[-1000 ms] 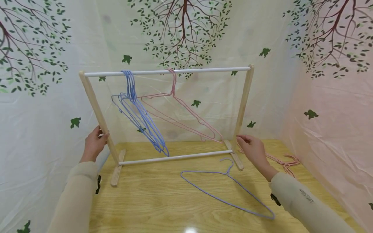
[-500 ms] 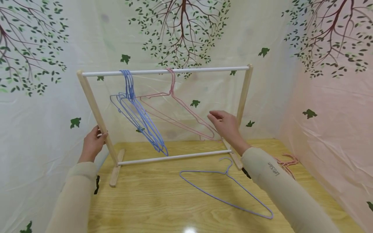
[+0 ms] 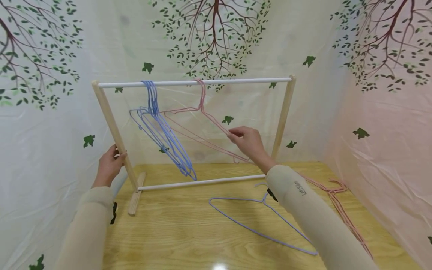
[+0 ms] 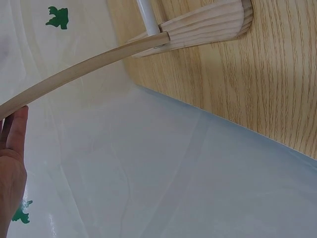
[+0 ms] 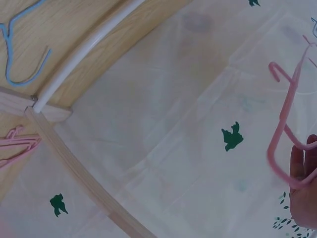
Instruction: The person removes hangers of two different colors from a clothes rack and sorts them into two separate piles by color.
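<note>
Wooden table (image 3: pixel 189 240) under hanger rack (image 3: pixel 116 131), tree-printed sheeting (image 3: pixel 378 112) behind.

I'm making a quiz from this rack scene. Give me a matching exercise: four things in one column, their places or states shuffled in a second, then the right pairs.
Things:
1. left hand
2. right hand
3. blue hangers
4. single blue hanger

Places or states:
A. lies flat on the wooden table
B. hang bunched on the top rail
C. grips the rack's left post
D. pinches the hanging pink hanger

Pairs: 1-C, 2-D, 3-B, 4-A
</note>
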A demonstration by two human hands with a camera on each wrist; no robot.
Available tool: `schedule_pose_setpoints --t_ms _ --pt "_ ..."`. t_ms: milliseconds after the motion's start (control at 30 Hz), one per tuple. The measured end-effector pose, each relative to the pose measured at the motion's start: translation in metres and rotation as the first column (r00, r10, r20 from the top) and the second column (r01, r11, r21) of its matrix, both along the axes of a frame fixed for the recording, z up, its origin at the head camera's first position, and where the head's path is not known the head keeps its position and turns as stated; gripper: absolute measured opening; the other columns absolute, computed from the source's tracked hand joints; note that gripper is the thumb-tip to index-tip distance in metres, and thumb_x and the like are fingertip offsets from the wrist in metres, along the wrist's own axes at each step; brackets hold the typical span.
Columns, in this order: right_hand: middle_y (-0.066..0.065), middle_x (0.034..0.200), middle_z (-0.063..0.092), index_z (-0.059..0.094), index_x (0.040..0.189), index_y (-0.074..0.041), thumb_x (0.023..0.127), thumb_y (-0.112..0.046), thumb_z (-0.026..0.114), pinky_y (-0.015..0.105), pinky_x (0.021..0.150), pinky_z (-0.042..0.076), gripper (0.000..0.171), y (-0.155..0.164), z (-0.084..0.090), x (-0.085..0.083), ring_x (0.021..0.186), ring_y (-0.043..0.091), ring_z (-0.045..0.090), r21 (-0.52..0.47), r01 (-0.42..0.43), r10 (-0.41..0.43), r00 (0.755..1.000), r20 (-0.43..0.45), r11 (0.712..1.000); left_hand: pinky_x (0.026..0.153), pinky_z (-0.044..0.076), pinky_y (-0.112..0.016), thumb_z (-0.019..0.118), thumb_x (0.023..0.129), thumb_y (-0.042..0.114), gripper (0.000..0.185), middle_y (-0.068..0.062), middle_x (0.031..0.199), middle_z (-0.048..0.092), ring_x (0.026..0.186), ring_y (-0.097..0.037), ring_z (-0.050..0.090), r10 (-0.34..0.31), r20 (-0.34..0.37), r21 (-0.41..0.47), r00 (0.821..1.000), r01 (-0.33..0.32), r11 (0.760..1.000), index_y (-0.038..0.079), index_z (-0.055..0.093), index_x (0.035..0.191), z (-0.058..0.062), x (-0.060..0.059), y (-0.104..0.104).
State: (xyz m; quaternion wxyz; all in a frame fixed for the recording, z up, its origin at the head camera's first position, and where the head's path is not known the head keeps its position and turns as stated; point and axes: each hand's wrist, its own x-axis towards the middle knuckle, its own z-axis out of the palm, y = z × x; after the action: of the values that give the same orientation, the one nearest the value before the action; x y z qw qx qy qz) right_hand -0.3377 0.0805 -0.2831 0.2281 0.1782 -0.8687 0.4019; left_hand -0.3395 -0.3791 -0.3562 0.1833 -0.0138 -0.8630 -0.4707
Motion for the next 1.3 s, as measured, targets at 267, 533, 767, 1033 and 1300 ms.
schedule_pose_setpoints --t_ms 267,533,767,1033,1300 --pt "0.01 0.096 0.075 0.076 0.107 -0.003 0.096 -0.017 0.069 0.036 0.074 0.058 0.02 -0.003 -0.001 0.002 0.085 0.022 0.07 -0.061 0.018 -0.022 0.998 -0.054 0.998 0.097 0.048 -0.058 0.045 0.106 0.013 0.055 -0.035 0.141 0.044 0.126 -0.049 0.048 0.004 0.007 0.002 1.0 -0.004 1.0 0.001 0.026 0.156 0.001 -0.002 0.002" --pt "0.011 0.096 0.074 0.076 0.108 -0.003 0.095 -0.017 0.069 0.029 0.066 0.053 0.02 -0.003 0.005 0.012 0.082 0.021 0.067 -0.119 0.03 -0.041 0.995 -0.088 0.992 0.097 0.048 -0.058 0.045 0.106 0.015 0.055 -0.035 0.141 0.045 0.126 -0.048 0.049 0.009 0.008 0.002 1.0 -0.009 1.0 0.002 0.026 0.156 0.001 -0.002 0.001" --pt "0.013 0.096 0.074 0.077 0.104 -0.001 0.094 -0.014 0.07 0.024 0.068 0.055 0.017 0.001 0.003 0.021 0.083 0.023 0.069 -0.166 0.023 -0.044 0.991 -0.125 0.986 0.097 0.048 -0.057 0.045 0.106 0.014 0.055 -0.035 0.14 0.045 0.125 -0.047 0.05 0.007 0.005 0.004 1.0 -0.007 1.0 0.002 0.026 0.156 0.0 -0.002 0.001" --pt "0.01 0.093 0.075 0.078 0.103 -0.003 0.093 -0.014 0.072 0.017 0.063 0.051 0.016 0.016 -0.013 0.029 0.081 0.021 0.069 -0.202 0.02 -0.057 0.982 -0.179 0.979 0.096 0.049 -0.058 0.045 0.106 0.015 0.055 -0.035 0.14 0.045 0.125 -0.048 0.05 0.013 0.004 -0.009 1.0 -0.013 1.0 0.001 0.025 0.156 -0.001 -0.003 0.001" --pt "0.013 0.094 0.074 0.078 0.1 0.0 0.091 -0.009 0.074 0.011 0.065 0.052 0.013 0.034 -0.034 0.038 0.079 0.008 0.067 -0.299 -0.009 -0.059 0.974 -0.218 0.954 0.096 0.05 -0.055 0.045 0.107 0.017 0.057 -0.034 0.144 0.042 0.127 -0.048 0.048 0.019 0.023 -0.025 1.0 -0.018 1.0 0.001 0.022 0.157 -0.002 -0.003 0.0"
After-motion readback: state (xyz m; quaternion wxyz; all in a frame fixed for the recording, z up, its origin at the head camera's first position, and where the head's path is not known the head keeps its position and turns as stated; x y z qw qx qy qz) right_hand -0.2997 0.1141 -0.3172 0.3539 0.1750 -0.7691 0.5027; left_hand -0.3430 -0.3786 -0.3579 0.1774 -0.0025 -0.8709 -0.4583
